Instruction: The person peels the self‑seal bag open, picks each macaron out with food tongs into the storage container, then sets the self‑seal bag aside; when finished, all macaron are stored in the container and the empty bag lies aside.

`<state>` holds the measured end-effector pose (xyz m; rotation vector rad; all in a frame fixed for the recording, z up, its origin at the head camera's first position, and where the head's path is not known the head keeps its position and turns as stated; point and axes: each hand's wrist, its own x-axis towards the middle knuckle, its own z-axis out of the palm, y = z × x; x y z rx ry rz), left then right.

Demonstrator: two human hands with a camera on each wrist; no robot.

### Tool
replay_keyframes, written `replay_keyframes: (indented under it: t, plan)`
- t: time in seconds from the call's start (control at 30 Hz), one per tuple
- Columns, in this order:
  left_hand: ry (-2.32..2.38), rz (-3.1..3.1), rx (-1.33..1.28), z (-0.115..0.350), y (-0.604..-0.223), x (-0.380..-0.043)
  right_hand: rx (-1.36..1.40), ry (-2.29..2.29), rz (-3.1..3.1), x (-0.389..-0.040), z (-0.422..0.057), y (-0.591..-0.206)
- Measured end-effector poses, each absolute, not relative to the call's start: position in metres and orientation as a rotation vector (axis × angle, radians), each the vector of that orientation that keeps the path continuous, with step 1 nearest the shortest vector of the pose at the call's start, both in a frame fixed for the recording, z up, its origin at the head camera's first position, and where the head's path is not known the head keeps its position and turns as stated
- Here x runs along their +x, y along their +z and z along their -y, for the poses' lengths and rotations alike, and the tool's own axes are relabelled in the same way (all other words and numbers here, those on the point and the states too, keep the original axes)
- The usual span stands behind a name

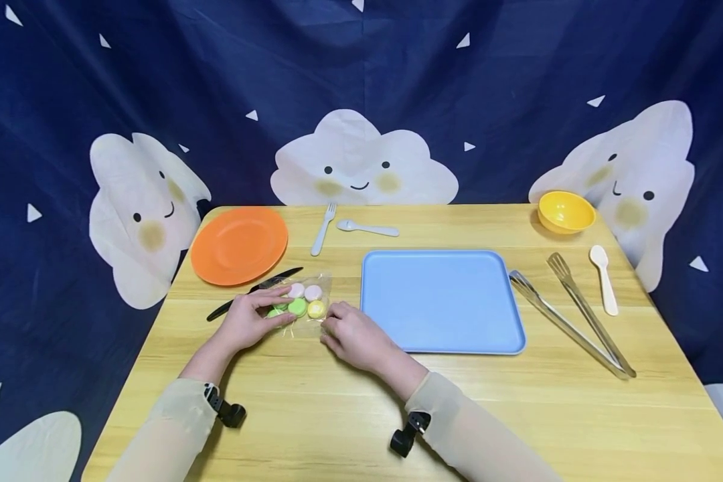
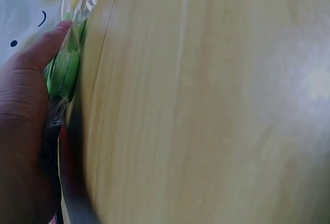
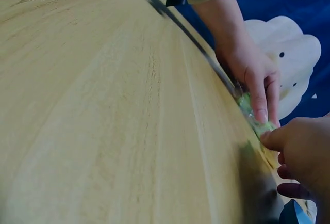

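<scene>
With the near edge of the table [image 1: 319, 415] cut off and some green macarons [image 1: 298, 307] part-hidden, here's the left hand [image 1: 248, 324], fingers parted and nearly straight, resting over the clear bag [image 1: 324, 284] beside the left edge of the blue tray [image 1: 440, 301], and the right hand [image 1: 359, 335], fingertips hard to make out, pinching the bag's right end with thumb and curled fingers.

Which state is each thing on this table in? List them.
Clear bag, held, macarons inside; seal unclear.
Orange plate, face up, empty.
Yellow bowl, upright, empty.
Blue tray, face up, empty.
Metal tongs, spread open.
Black knife, lying down, partly hidden.
Grey fork, lying down.
Grey spoon, lying down.
White spoon, lying down.
</scene>
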<state>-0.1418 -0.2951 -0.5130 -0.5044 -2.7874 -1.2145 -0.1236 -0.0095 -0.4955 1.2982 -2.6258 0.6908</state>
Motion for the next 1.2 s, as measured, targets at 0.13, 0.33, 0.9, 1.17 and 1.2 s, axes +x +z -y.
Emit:
replay_keyframes:
  t: [0.13,0.33,0.9,1.17,1.2]
  plan:
    - [-1.216,2.789,-0.498,0.296,-0.514,-0.142,1.259,0.826,2.677,-0.124,0.009,-0.497]
    - [-1.288,2.791,-0.462,0.297,-0.518,-0.141,1.202,1.038,2.683,-0.126,0.01,-0.498]
    - [-1.319,2.778,-0.45,0.297,-0.52,-0.14,0.801,1.276,2.592,-0.123,0.023,-0.508]
    - [-1.33,2.759,-0.461,0.296,-0.521,-0.141,0.606,1.341,2.553,-0.119,0.021,-0.508]
    - [-1.341,2.755,-0.457,0.296,-0.521,-0.141,0.601,1.335,2.562,-0.119,0.021,-0.507]
